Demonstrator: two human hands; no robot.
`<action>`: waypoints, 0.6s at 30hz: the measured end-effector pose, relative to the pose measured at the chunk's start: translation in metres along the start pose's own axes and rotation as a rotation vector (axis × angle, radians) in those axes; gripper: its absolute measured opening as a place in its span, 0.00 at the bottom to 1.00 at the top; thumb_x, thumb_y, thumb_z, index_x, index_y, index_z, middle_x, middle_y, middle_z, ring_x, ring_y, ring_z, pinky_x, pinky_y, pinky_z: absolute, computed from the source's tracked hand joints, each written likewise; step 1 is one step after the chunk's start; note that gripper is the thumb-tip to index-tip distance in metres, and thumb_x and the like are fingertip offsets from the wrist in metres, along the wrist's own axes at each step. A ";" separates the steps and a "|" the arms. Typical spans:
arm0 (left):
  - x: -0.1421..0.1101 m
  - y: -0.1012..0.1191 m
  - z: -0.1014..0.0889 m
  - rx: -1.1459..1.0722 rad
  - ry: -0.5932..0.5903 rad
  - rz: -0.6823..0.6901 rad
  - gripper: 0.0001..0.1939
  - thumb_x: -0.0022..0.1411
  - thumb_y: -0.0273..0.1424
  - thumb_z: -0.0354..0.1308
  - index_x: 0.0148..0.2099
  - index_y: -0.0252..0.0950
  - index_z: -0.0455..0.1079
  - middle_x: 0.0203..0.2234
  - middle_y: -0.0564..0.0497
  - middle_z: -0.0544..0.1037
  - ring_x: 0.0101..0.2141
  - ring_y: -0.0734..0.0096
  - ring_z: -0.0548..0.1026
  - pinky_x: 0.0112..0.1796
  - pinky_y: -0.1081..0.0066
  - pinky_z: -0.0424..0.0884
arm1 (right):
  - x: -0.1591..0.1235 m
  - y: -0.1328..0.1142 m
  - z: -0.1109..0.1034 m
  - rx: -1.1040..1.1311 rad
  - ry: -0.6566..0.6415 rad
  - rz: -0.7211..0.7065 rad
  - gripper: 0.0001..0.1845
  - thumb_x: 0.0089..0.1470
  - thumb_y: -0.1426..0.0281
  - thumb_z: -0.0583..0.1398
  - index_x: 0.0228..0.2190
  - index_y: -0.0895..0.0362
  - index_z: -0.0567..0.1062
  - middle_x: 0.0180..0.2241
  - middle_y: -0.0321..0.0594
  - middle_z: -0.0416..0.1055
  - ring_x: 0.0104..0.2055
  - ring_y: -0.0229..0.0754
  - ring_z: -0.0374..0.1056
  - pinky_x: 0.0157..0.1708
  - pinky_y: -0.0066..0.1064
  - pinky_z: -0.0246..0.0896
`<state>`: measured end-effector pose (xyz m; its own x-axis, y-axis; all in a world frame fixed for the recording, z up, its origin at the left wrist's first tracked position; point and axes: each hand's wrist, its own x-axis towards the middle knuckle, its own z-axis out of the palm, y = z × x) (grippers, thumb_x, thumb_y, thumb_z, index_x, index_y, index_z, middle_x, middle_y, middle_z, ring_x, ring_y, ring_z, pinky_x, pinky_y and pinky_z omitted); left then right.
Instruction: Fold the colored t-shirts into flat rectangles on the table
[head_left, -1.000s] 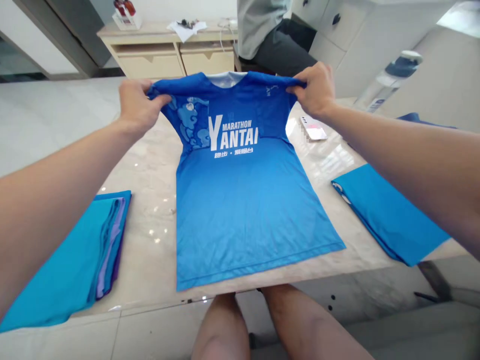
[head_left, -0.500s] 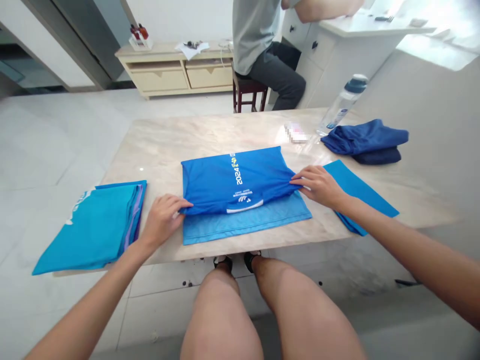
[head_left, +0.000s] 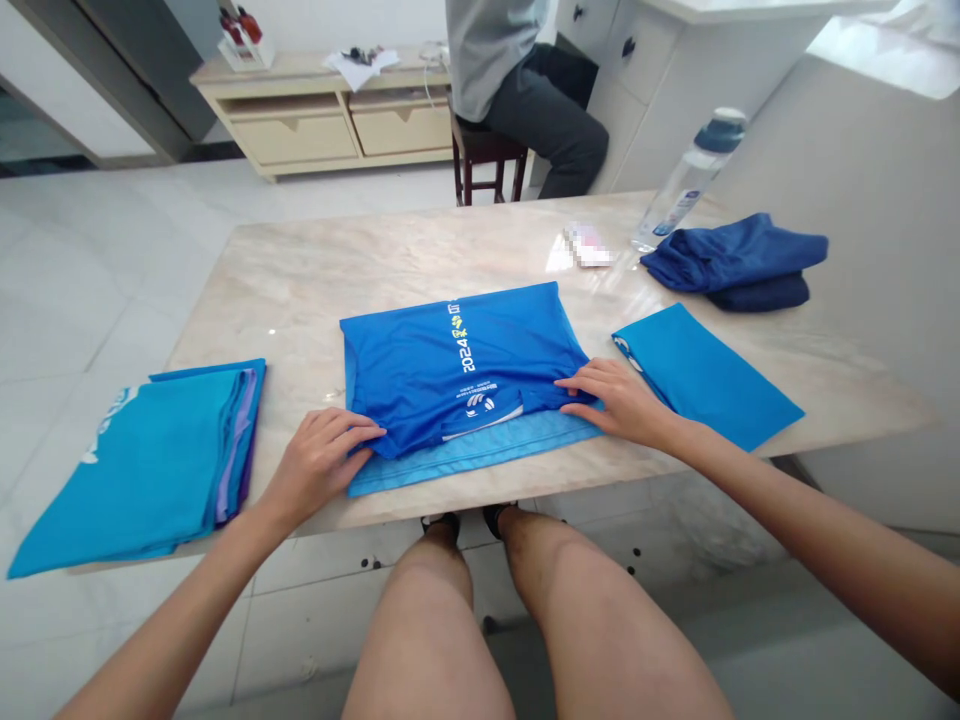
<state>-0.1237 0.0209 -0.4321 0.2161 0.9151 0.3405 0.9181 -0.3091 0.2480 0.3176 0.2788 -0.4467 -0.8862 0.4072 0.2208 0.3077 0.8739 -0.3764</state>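
The person's left hand and right hand rest on either side of a blue shirt, which lies folded in the middle of the marble bench, close to its front edge. The shirt's upper layer is turned over toward the person, showing a white and yellow "2024" print, and a paler blue strip of the layer beneath shows along the near side. Both hands are partly open with the fingers loosely curved: the left lies on the near left corner of the fold, the right on its right edge. Both touch the cloth, but whether either is pinching it, I cannot tell. At the bench's left end, a stack of folded shirts in teal and purple covers the front corner, just beside the left hand. To the right, a flat folded teal shirt lies near the right hand. Toward the back right corner sit dark blue garments, with a plastic bottle behind them and a blurred packet to their left. Beyond the bench, another person sits on a dark wooden stool, and a low drawer cabinet stands against the far wall.
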 end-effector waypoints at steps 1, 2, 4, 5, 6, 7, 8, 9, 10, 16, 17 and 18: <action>0.001 0.001 0.001 -0.008 -0.012 0.010 0.11 0.77 0.29 0.58 0.52 0.44 0.82 0.45 0.48 0.88 0.46 0.60 0.83 0.49 0.59 0.73 | 0.000 0.001 0.002 0.021 -0.006 -0.004 0.16 0.72 0.60 0.65 0.55 0.52 0.84 0.43 0.47 0.82 0.48 0.55 0.74 0.52 0.48 0.70; 0.001 0.001 0.003 -0.018 -0.023 0.018 0.12 0.77 0.29 0.58 0.52 0.44 0.82 0.45 0.48 0.88 0.46 0.61 0.83 0.49 0.60 0.73 | 0.000 0.001 0.003 0.041 -0.012 -0.009 0.13 0.72 0.62 0.64 0.52 0.52 0.85 0.41 0.46 0.82 0.47 0.54 0.74 0.51 0.47 0.69; 0.001 0.003 0.006 -0.027 -0.038 0.019 0.13 0.77 0.28 0.57 0.51 0.45 0.83 0.44 0.48 0.88 0.45 0.61 0.83 0.48 0.61 0.73 | -0.001 0.000 0.004 0.075 -0.006 -0.017 0.09 0.72 0.65 0.64 0.45 0.51 0.86 0.41 0.44 0.81 0.46 0.52 0.74 0.50 0.45 0.67; 0.000 0.004 0.007 -0.025 -0.037 0.008 0.13 0.77 0.28 0.57 0.50 0.45 0.83 0.44 0.49 0.87 0.45 0.61 0.83 0.48 0.61 0.73 | -0.003 -0.002 0.003 0.085 0.005 -0.021 0.08 0.72 0.67 0.64 0.43 0.51 0.85 0.41 0.44 0.81 0.46 0.51 0.74 0.50 0.44 0.67; 0.000 0.004 0.008 -0.020 -0.033 -0.011 0.13 0.77 0.28 0.56 0.48 0.45 0.83 0.43 0.49 0.87 0.44 0.61 0.83 0.47 0.61 0.73 | -0.005 -0.003 0.002 0.090 0.022 -0.028 0.08 0.72 0.69 0.64 0.42 0.50 0.85 0.41 0.43 0.81 0.46 0.51 0.74 0.50 0.44 0.67; -0.002 0.005 0.009 -0.015 -0.029 -0.031 0.14 0.77 0.29 0.56 0.47 0.46 0.84 0.43 0.49 0.87 0.44 0.61 0.83 0.47 0.61 0.73 | -0.007 -0.004 0.001 0.088 0.041 -0.038 0.08 0.72 0.70 0.63 0.41 0.50 0.85 0.41 0.43 0.81 0.46 0.50 0.74 0.50 0.43 0.66; -0.004 0.005 0.009 -0.014 -0.024 -0.046 0.14 0.77 0.29 0.56 0.47 0.46 0.84 0.42 0.49 0.87 0.43 0.61 0.83 0.47 0.60 0.73 | -0.011 -0.006 0.001 0.080 0.056 -0.051 0.09 0.72 0.71 0.63 0.40 0.50 0.85 0.41 0.43 0.81 0.46 0.50 0.73 0.50 0.43 0.66; -0.006 0.006 0.009 -0.016 -0.022 -0.055 0.14 0.78 0.30 0.56 0.46 0.46 0.84 0.42 0.49 0.87 0.43 0.61 0.83 0.47 0.60 0.73 | -0.014 -0.007 0.000 0.069 0.066 -0.068 0.09 0.72 0.71 0.63 0.40 0.50 0.84 0.41 0.42 0.81 0.46 0.49 0.73 0.50 0.43 0.66; -0.009 0.006 0.008 -0.019 -0.023 -0.058 0.14 0.78 0.31 0.56 0.46 0.47 0.84 0.42 0.50 0.88 0.42 0.61 0.83 0.46 0.60 0.73 | -0.018 -0.009 -0.001 0.056 0.072 -0.083 0.10 0.72 0.72 0.63 0.40 0.50 0.84 0.41 0.42 0.81 0.46 0.49 0.73 0.50 0.43 0.66; -0.029 0.013 -0.005 -0.016 -0.017 -0.067 0.11 0.78 0.39 0.59 0.48 0.49 0.84 0.44 0.51 0.88 0.43 0.57 0.84 0.46 0.58 0.73 | -0.046 -0.014 -0.016 0.017 0.057 -0.075 0.10 0.74 0.71 0.61 0.44 0.51 0.84 0.43 0.43 0.83 0.47 0.49 0.75 0.50 0.43 0.70; -0.029 0.016 -0.007 -0.022 -0.010 -0.094 0.11 0.78 0.41 0.60 0.49 0.49 0.83 0.46 0.50 0.88 0.45 0.56 0.84 0.48 0.57 0.74 | -0.047 -0.014 -0.019 0.007 0.058 -0.061 0.10 0.74 0.70 0.61 0.45 0.51 0.84 0.44 0.43 0.83 0.47 0.49 0.76 0.50 0.44 0.71; -0.025 0.021 -0.006 -0.029 -0.005 -0.132 0.12 0.78 0.43 0.59 0.51 0.48 0.83 0.48 0.49 0.87 0.48 0.55 0.84 0.51 0.56 0.74 | -0.046 -0.015 -0.021 -0.007 0.065 -0.044 0.10 0.75 0.70 0.60 0.46 0.52 0.84 0.45 0.44 0.83 0.48 0.49 0.77 0.51 0.45 0.72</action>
<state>-0.1121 -0.0101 -0.4298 0.0953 0.9497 0.2984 0.9289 -0.1926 0.3163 0.3613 0.2521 -0.4320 -0.8748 0.3843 0.2950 0.2715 0.8932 -0.3584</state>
